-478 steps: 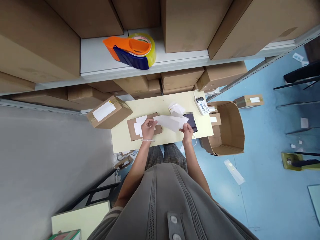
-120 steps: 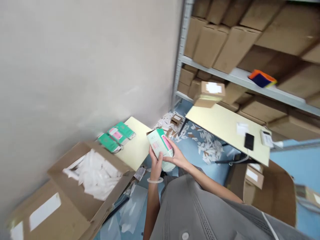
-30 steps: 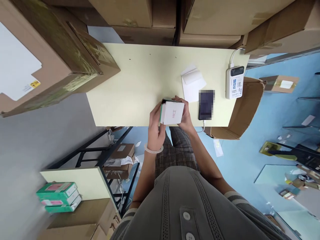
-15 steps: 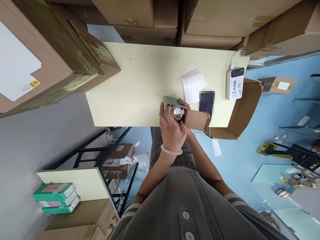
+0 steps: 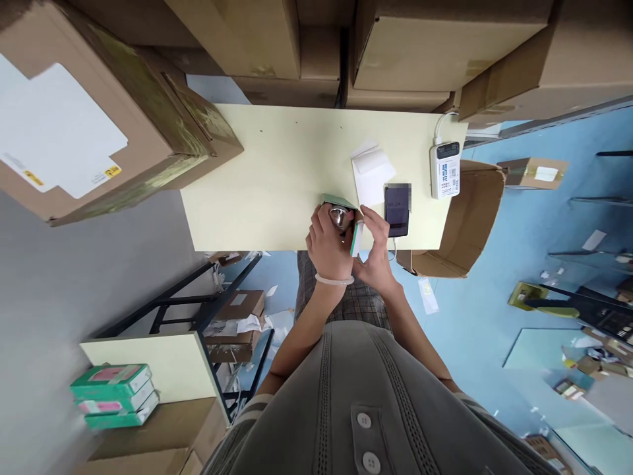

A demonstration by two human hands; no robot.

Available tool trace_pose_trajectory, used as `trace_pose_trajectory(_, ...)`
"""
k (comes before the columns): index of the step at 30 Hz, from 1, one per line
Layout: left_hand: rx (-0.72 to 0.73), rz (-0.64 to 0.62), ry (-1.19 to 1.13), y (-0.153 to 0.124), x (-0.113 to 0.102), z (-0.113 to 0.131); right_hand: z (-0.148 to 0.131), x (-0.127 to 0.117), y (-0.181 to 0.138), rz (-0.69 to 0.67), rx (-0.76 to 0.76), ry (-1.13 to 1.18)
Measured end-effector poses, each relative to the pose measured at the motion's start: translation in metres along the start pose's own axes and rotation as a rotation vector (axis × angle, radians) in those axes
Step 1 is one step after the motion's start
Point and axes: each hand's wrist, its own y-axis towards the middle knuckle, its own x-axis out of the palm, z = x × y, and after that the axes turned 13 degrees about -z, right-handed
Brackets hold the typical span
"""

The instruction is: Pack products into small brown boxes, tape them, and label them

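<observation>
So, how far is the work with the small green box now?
Done: the green box is open at the table edge, its flap hanging. In hand: left hand grips something shiny inside; right hand steadies the flap. Left: the item is not yet out.

grey buttoned top [image 5: 356, 389] | striped cuffs | plaid trousers [image 5: 361, 303] | pale bangle [image 5: 334, 280]

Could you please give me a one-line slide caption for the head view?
Both hands, left and right, hold an opened green box with a shiny item inside at the table edge.
</observation>
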Motion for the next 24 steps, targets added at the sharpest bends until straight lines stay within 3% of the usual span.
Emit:
trace_pose_trajectory(5,-0.065,0.016,0.137,0.002,0.002,0.005,-0.020,-0.010,-0.006,-0.113,-0.016,-0.268)
trace_pose_trajectory(11,-0.019,-0.021,0.264,0.000,-0.002,0.003,-0.030,-0.007,-0.020,0.058,0.294,-0.339)
trace_pose_trajectory(16,0.008,-0.036,0.351,-0.003,-0.005,-0.003,-0.028,-0.004,-0.029,0.003,0.349,-0.422)
trace_pose_trajectory(20,0.148,-0.001,0.401,-0.008,-0.010,-0.013,-0.029,0.004,-0.020,-0.071,0.277,-0.463)
trace_pose_trajectory(24,0.381,-0.056,0.419,-0.006,-0.020,-0.026,-0.023,0.020,-0.008,-0.095,0.220,-0.421)
